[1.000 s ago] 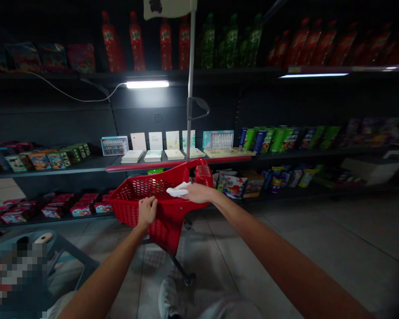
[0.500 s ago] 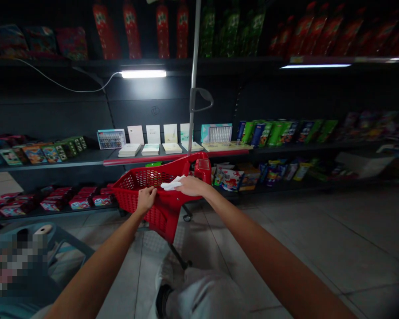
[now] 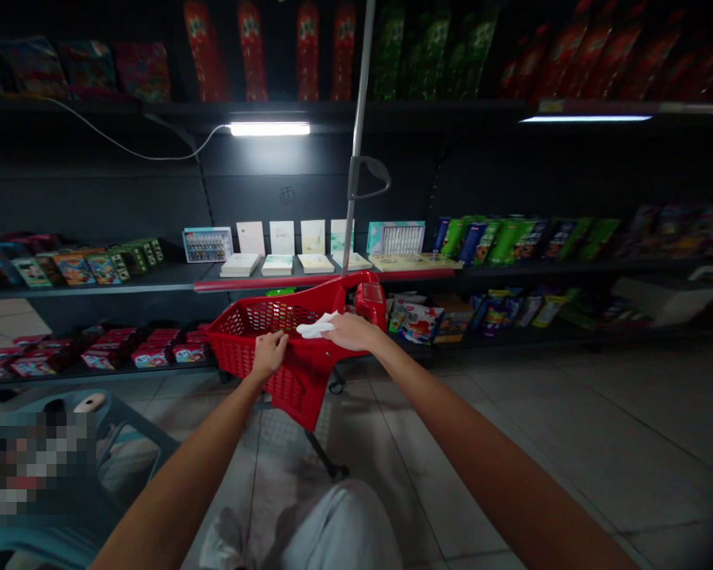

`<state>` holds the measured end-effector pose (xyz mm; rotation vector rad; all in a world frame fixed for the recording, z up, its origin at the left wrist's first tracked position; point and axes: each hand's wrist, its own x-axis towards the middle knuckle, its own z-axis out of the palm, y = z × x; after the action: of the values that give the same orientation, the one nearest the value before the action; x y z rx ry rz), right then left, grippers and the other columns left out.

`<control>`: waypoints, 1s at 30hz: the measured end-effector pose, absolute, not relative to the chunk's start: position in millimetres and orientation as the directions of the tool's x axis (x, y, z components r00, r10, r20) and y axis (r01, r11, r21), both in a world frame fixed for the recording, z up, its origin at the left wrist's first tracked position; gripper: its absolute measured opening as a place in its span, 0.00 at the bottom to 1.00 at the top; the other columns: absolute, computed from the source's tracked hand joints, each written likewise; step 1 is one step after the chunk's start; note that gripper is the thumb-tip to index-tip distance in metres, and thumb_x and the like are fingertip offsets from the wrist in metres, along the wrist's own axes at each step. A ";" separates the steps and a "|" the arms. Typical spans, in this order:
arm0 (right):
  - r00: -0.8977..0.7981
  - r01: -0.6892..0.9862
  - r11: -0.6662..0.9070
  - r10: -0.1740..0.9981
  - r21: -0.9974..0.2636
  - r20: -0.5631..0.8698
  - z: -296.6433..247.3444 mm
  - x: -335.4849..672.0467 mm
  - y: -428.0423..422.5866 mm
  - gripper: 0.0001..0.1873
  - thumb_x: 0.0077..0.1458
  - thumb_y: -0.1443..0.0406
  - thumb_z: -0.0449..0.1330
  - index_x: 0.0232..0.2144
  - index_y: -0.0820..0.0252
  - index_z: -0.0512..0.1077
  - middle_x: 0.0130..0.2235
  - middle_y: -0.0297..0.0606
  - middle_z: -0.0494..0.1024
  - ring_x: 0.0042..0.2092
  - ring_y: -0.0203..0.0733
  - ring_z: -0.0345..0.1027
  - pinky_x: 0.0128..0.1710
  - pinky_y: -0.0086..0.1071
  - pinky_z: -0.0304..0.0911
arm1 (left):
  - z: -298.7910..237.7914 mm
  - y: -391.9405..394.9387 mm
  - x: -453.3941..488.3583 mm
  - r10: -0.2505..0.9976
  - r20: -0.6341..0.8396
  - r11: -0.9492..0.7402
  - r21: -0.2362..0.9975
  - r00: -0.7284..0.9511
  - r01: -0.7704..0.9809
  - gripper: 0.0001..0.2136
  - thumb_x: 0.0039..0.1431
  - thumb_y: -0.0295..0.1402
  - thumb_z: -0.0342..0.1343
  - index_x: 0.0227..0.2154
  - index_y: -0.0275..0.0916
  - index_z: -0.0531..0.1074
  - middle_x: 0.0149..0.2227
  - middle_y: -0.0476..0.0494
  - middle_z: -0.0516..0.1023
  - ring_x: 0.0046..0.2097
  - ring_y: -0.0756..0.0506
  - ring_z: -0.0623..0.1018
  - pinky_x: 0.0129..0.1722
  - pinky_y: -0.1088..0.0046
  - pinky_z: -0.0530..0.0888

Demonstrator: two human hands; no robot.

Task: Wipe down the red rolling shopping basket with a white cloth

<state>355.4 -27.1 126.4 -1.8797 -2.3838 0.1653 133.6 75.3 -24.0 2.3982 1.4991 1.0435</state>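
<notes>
In front of me stands a red plastic shopping cart (image 3: 297,388) with a perforated basket. My left hand (image 3: 269,352) is closed over the near rim of the basket, its fingers curled on the edge. A white cloth (image 3: 317,326), crumpled and folded, lies under the fingers of my right hand (image 3: 352,331), which holds it against the cart's rim near the handle end. The cart's red handle part (image 3: 369,299) is just right of that hand. Whatever lies deep inside the basket is mostly hidden by its wall.
Behind the cart, a dark shelf holds notebooks (image 3: 279,265), green and blue snack packs (image 3: 508,240) and boxes. Bottles (image 3: 307,51) line the upper shelf. A metal pole (image 3: 362,87) rises behind the cart. A blue-grey plastic chair (image 3: 127,419) stands at the left, on the tiled floor (image 3: 511,443).
The whole view has shifted slightly, so the shelves and cart appear farther right. Both hands stay at the cart's rim, the right still with the cloth. My legs below have moved.
</notes>
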 end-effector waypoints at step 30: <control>-0.769 0.622 0.782 0.621 -0.042 0.150 126.8 352.3 -88.3 0.32 0.62 0.75 0.49 0.66 0.54 0.64 0.65 0.41 0.69 0.66 0.41 0.61 0.66 0.41 0.57 | -15.3 84.6 86.3 0.854 0.447 -0.508 0.598 0.268 0.620 0.18 0.59 0.38 0.45 0.14 0.41 0.56 0.18 0.50 0.64 0.26 0.48 0.66 0.33 0.69 0.60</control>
<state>352.3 -88.3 126.8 -0.9896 -2.8164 -0.0150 86.3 84.6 -15.3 2.2392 1.3525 1.0865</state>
